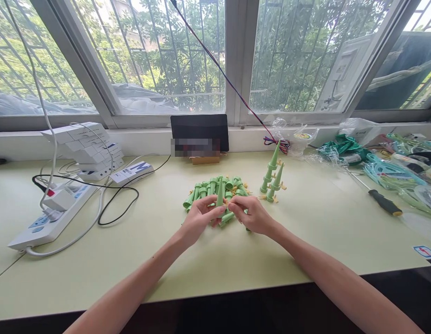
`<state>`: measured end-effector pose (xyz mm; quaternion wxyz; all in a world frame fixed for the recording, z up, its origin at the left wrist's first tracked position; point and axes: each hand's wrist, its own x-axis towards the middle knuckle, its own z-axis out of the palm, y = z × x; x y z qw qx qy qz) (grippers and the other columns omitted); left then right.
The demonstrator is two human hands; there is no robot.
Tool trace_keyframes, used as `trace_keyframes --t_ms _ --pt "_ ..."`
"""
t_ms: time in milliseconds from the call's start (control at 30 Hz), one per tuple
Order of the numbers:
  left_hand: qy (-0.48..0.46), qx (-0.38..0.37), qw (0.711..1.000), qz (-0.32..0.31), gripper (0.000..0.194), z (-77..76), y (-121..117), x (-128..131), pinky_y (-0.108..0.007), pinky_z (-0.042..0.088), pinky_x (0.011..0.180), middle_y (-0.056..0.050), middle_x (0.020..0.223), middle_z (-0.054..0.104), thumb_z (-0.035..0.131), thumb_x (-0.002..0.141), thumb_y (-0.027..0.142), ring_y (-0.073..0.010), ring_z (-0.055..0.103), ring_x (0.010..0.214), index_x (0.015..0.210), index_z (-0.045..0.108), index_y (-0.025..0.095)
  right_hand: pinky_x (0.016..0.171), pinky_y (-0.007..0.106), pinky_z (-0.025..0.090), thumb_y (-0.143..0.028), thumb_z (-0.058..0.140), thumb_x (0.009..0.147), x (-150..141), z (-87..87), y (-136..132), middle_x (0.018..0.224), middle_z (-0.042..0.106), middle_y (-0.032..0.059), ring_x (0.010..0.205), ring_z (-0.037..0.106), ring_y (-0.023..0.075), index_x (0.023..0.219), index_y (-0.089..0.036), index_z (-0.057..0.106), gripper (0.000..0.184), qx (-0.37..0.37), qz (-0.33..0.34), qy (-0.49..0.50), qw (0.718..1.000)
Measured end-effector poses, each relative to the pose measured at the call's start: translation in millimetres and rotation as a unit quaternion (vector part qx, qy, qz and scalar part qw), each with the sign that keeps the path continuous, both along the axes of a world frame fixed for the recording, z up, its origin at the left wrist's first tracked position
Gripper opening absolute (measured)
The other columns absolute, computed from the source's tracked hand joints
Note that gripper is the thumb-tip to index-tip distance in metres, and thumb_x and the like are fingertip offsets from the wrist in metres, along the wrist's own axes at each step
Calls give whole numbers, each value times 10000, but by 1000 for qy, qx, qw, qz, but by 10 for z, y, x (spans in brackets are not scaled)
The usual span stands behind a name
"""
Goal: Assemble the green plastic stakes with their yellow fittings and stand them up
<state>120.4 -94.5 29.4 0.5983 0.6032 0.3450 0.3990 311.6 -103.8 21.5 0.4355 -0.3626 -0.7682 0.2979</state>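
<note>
My left hand (202, 214) holds a green plastic watering spike (220, 192) with its tip pointing up. The fingertips of my right hand (248, 211) are pinched on the small yellow valve (226, 202) at the side of that spike. Just behind and below both hands lies a pile of green spikes (203, 190), several with yellow valves. To the right of my right hand stand two upright stacks of spikes, a taller stack (273, 163) and a shorter stack (277, 180), with yellow valves sticking out.
A white power strip (58, 218) with cables and stacked white boxes (97, 153) occupy the left. A dark tablet (199, 127) leans by the window. At right are a screwdriver (385, 202), a green bag (344, 149) and coiled tubing (392, 170). The table's front edge runs below my forearms.
</note>
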Motion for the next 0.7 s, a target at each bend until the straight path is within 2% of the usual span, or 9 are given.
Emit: trace_keyframes --t_ms 200,333,500,700 --pt "-2 -12 1000 22 283 23 3 3 -224 344 492 16 716 561 747 776 391 -81 472 529 951 678 180 534 237 399 -385 556 929 20 3 6 729 586 6 575 483 113 960 -177 573 211 -1 -12 19 1000" --pt "-7 -22 999 22 299 22 9 6 -227 345 494 19 696 558 757 765 390 -82 464 525 955 676 174 531 240 393 -383 542 935 18 -10 17 691 563 2 568 468 114 889 -180 572 210 18 -16 13 1000" --pt "-12 -26 999 26 293 8 11 8 -231 347 498 5 727 580 770 748 376 -83 469 536 932 686 164 514 241 387 -392 525 945 1 -28 14 650 553 -5 541 460 112 843 -182 560 236 -3 0 22 1000" --pt "-13 -27 999 22 278 -12 16 4 -233 340 500 9 704 586 774 740 370 -86 464 536 923 705 172 514 237 381 -379 525 941 -3 -22 10 662 558 1 549 434 107 818 -178 570 240 5 -1 24 1000"
